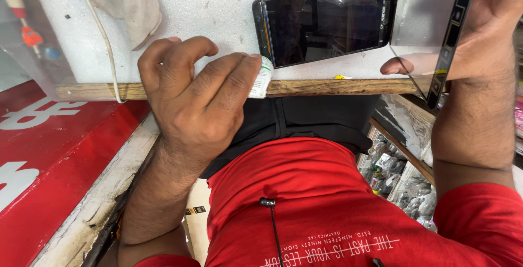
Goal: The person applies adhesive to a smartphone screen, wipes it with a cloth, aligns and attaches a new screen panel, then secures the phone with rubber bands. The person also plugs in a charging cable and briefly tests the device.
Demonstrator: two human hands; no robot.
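My left hand (196, 98) is curled around a small white tube with green print (262, 79), pressed against the wooden front edge of the bench beside the phone's corner. A dark phone (327, 22) lies screen up on the white foam bench top (218, 11). My right hand (482, 38) holds a thin glass screen panel with a black border (425, 22) by its edges. The panel is tilted up just right of the phone and touches or overlaps its right end.
A grey cloth (128, 0) and a white cable (103, 38) lie at the bench's back left, next to clear plastic (27, 38). A red signboard (49, 158) lies at the lower left. Shelves with small packets (392, 169) sit below on the right.
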